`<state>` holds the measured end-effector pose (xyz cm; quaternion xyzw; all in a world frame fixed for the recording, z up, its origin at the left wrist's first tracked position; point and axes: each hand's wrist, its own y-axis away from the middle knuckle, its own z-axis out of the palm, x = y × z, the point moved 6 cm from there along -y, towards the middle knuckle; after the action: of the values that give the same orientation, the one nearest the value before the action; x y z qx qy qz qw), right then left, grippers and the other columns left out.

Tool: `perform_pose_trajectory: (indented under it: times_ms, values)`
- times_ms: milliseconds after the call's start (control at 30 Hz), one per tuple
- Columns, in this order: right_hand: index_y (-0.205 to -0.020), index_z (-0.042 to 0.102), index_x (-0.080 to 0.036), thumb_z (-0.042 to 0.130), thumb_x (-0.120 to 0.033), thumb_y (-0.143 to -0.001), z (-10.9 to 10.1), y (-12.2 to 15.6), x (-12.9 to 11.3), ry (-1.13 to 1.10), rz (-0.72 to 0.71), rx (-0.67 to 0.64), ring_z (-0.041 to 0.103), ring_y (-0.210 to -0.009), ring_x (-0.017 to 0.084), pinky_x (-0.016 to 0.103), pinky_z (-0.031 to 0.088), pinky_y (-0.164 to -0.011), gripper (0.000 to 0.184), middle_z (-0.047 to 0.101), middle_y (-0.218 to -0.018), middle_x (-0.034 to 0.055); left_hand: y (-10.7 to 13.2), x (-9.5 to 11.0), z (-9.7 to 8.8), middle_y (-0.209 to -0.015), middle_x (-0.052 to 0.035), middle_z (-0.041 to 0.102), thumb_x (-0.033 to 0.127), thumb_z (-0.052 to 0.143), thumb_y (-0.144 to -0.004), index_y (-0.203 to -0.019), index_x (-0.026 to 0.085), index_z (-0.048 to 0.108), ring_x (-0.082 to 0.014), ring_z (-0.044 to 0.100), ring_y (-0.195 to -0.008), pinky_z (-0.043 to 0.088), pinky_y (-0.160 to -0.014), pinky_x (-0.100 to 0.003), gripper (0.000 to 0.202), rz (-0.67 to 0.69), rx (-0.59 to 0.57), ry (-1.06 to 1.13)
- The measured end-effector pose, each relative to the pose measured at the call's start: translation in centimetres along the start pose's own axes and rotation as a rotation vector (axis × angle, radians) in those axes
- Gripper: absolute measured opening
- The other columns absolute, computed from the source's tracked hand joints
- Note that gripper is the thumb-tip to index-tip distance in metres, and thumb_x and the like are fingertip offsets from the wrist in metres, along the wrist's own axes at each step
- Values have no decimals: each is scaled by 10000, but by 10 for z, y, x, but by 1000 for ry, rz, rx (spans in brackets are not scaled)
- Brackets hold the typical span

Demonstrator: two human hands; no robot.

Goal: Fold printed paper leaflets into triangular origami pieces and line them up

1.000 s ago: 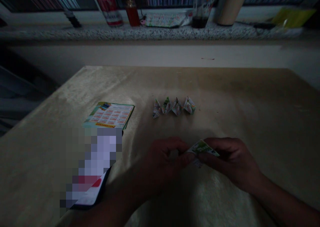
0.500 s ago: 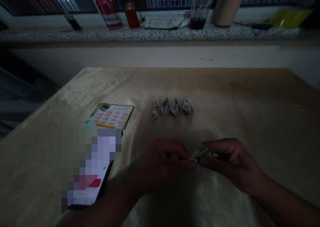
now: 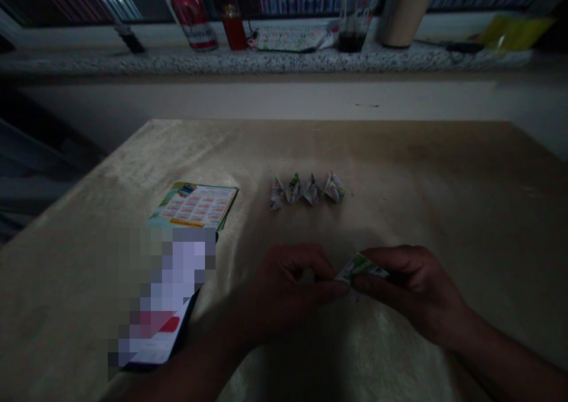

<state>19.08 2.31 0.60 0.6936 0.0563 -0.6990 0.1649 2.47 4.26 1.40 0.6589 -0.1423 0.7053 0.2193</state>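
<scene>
Both my hands pinch one small folded piece of printed paper (image 3: 360,268) just above the table's near middle. My left hand (image 3: 288,289) grips its left corner with thumb and fingers curled. Fingers of my right hand (image 3: 410,289) close over its right side. Beyond them a row of several small folded paper pieces (image 3: 307,190) lies on the beige table (image 3: 444,201).
A printed colourful sheet (image 3: 195,206) lies at left, with a blurred-out flat object (image 3: 162,295) nearer me. On the speckled ledge behind stand a red can (image 3: 194,12), a red jar (image 3: 234,25), a dark glass (image 3: 352,32) and a tan cylinder (image 3: 406,9).
The folded paper between my fingers has shifted slightly and sits a little lower and tighter; my hands have stayed in nearly the same place.
</scene>
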Motion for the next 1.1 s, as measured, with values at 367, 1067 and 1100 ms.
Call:
perform_pose_trajectory:
  times_ms: [367,1067,1100]
  values:
    - [-779,834,-202,793,-308,-850,-5,0,-4,-23,-18,7,672,-632,135,207,525,-570,134,784,-716,52,-1,-6,-7,-720,-2,658,270,812,-809,-702,161,689,-132,582,-694,434,-663,-267,196,-64,-9,126]
    - [-835,788,-211,730,-249,-889,-3,4,-9,162,-141,104,671,-622,121,191,529,-566,88,749,-717,9,19,23,8,-1069,-41,676,143,571,-982,-1243,217,595,-162,649,-943,530,-860,-316,273,570,210,-825]
    - [-835,778,-211,721,-237,-894,-3,4,-9,171,-159,114,672,-623,117,185,532,-570,86,745,-717,3,20,24,9,-1091,-57,682,173,589,-980,-1261,197,588,-178,651,-971,533,-878,-333,282,588,213,-888]
